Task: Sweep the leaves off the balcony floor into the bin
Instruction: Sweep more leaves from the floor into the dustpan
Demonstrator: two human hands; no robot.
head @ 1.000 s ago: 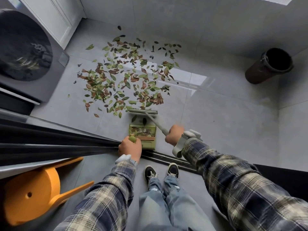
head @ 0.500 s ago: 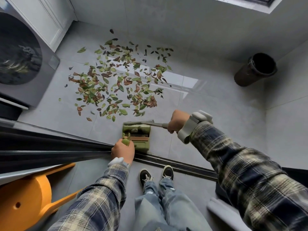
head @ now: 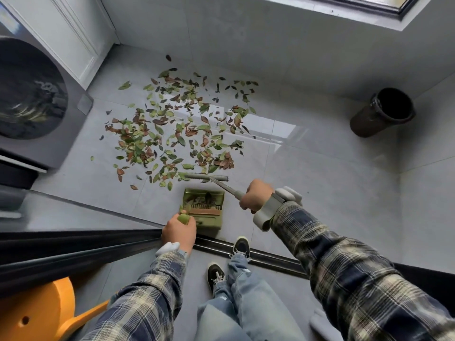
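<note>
Littering the floor (head: 320, 193), green-brown leaves (head: 138, 148)

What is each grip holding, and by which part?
The left grip holds the green dustpan by its handle's rounded top; the right grip holds the broom by its thin handle.

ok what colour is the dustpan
The dustpan is olive green; the head view shows it best.

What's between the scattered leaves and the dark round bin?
Head view shows bare glossy grey floor tiles between the scattered leaves and the dark round bin.
</note>
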